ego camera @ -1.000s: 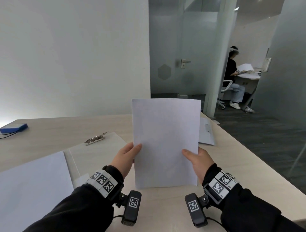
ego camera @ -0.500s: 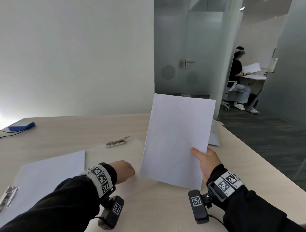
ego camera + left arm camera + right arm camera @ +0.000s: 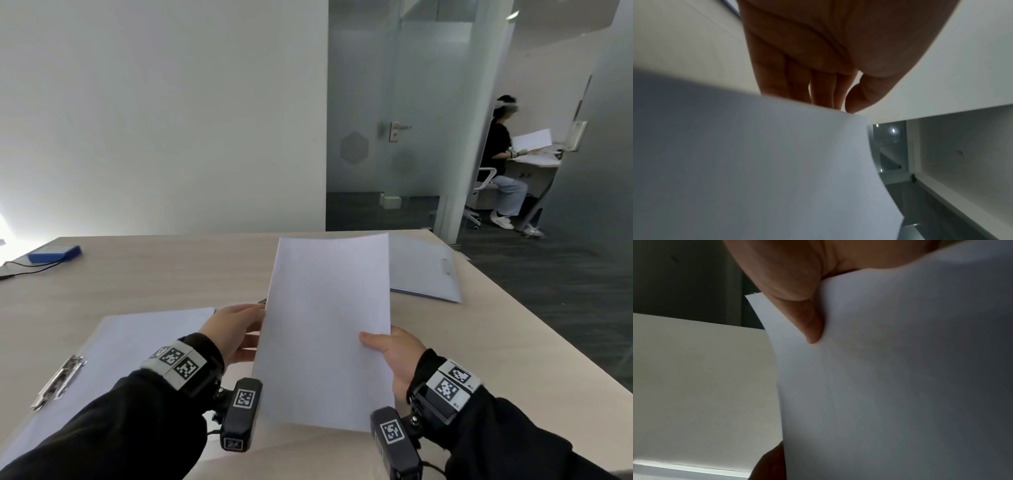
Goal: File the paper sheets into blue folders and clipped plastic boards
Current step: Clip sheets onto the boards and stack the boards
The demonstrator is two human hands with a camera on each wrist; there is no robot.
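White paper, the sheet [image 3: 329, 329], has tipped back from the steep upright tilt of half a second ago and now leans lower over the table [image 3: 479, 342]. The left hand [image 3: 236, 330], which had dropped to the tabletop as a loose fist, has come back up to the sheet's left edge. The right hand [image 3: 397, 356] has kept its hold throughout.

The sheet sits between the two hands, held clear of the table. Its lower right edge is pinched by the right hand, thumb on the near face and fingers hidden behind. In the left wrist view the left fingers [image 3: 818, 91] run nearly straight behind the paper's edge with the thumb close alongside; whether they actually clamp it cannot be told.

Left of the hands lies a clipboard [image 3: 113, 346] carrying paper, its metal clip [image 3: 58, 380] at the near left. A blue folder [image 3: 424, 270] lies flat beyond the sheet, to the right.

Both forearms reach forward in dark sleeves.
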